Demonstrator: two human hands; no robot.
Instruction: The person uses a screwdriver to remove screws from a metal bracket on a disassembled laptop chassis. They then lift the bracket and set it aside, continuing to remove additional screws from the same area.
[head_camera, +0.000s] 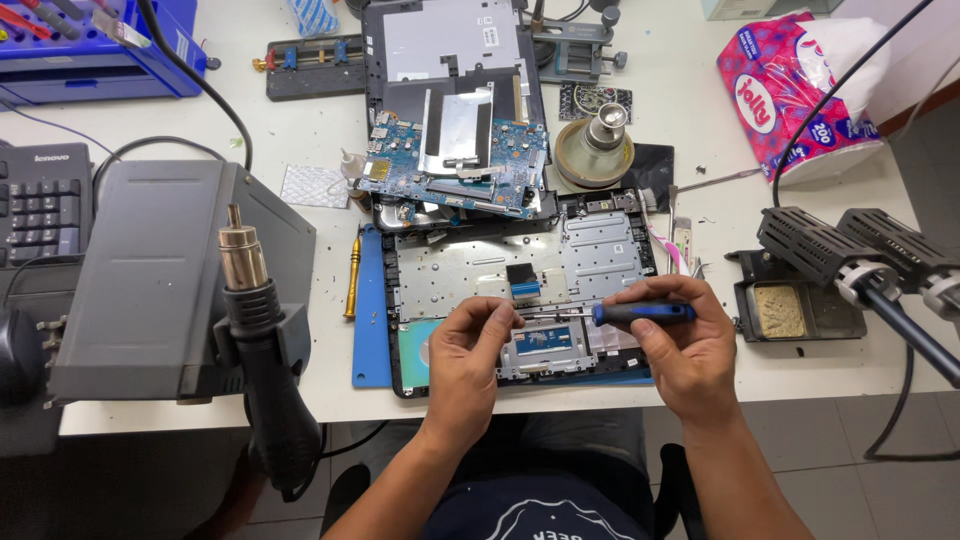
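Over the opened laptop (520, 290) on the table (300, 140), your right hand (680, 345) grips a blue-handled screwdriver (640, 312) while your left hand's (465, 350) fingers (497, 318) pinch its metal tip.

Hands meet over an opened laptop at the bench's near edge

At lower centre of the frame, the left hand (468, 345) and right hand (680, 345) sit side by side above the opened laptop base (600, 250), the right hand gripping a screwdriver (640, 312) that lies crosswise between them. Behind the base, at upper centre, a circuit board (450, 165) rests on a laptop lid (455, 45). A hot-air gun (255, 330) stands in its holder at lower left, before the station box (150, 270). A tissue pack (795, 90) lies at upper right, soldering-iron stands (850, 245) below it
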